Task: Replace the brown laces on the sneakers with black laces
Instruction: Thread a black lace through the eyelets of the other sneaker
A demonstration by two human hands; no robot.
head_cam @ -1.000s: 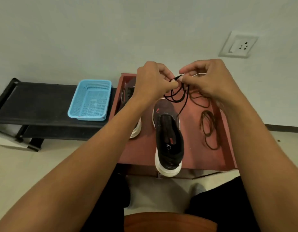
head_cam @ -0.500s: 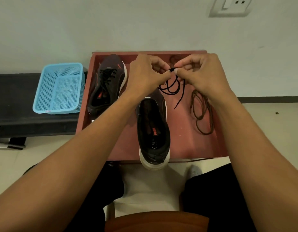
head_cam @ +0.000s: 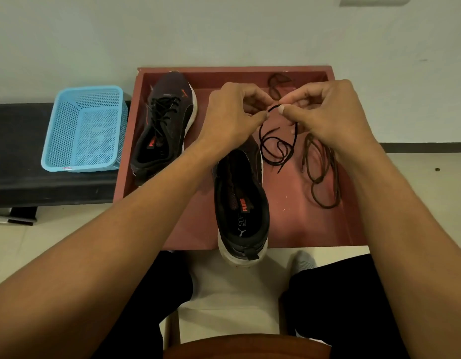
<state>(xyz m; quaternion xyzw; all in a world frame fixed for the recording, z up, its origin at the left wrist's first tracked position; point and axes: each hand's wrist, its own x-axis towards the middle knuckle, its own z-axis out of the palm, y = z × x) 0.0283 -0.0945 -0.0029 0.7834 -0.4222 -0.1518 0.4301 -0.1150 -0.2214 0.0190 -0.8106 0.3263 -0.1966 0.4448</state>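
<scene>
Left hand (head_cam: 232, 114) and right hand (head_cam: 327, 112) pinch a black lace (head_cam: 276, 149) between their fingertips.
It hangs over a red tray (head_cam: 289, 216) set against a pale wall (head_cam: 224, 35), beside the unlaced sneaker (head_cam: 239, 203). Brown laces (head_cam: 320, 174) lie to the right, and a blue basket (head_cam: 84, 130) sits on a black bench (head_cam: 17, 151) to the left.

Two sneakers (head_cam: 163, 125) (head_cam: 241, 198), two brown laces (head_cam: 321, 172) (head_cam: 277, 85), one loose black lace (head_cam: 273, 149), basket (head_cam: 56, 130), tray (head_cam: 296, 216)

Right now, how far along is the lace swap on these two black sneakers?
Roughly halfway. Done: one black sneaker wears black laces, and brown laces lie loose in the red tray. In hand: left hand and right hand pinch a loose black lace. Left: threading it through the bare second sneaker.
</scene>
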